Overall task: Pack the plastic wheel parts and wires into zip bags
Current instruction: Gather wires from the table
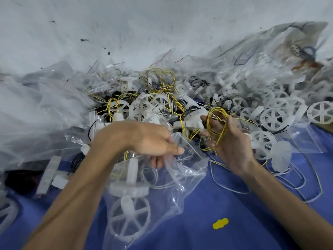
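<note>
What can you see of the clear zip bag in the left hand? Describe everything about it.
The zip bag is thin, clear, crinkled plastic. The left hand grips its upper edge, and the mouth looks open. Its body sags onto the blue cloth. Inside sit white spoked wheel parts.

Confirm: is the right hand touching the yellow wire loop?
Touching. The head view shows the yellow wire loop hanging round the right hand, whose fingers curl inside it and hold it.

Scuffed white wall (126, 24) with dark marks behind, blue cloth surface (225, 204) below, soft even light
</note>
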A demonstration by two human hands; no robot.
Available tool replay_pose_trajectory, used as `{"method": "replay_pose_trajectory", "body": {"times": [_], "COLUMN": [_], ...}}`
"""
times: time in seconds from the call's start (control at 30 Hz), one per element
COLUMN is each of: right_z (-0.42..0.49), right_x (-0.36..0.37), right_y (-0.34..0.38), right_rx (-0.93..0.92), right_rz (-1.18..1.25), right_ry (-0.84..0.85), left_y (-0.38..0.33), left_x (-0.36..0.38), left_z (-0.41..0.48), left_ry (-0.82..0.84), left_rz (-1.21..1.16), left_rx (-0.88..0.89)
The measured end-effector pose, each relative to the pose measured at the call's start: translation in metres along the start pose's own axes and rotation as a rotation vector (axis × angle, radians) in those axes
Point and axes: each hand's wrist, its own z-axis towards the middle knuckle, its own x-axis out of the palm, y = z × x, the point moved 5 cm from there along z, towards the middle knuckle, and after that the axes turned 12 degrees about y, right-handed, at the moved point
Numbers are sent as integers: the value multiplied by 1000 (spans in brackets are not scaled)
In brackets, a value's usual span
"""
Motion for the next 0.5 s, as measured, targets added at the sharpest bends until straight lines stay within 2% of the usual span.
{"method": "replay_pose_trajectory", "body": {"times": [0.13, 0.23, 0.5], "right_z": [-2, -4, -8], "right_x": [5, 8, 11], "right_y": [-3, -5, -17], "right_rx": [-31, -53, 102], "right_rz": [-70, -102, -230], "right_ry": [52, 88, 131], "left_y": [9, 10, 1], "left_x": [-1, -1, 3], "left_z": [1, -4, -9], "left_ry": [18, 24, 16], "left_rz": [48, 63, 169], "left_rx": [-80, -46, -21]}}
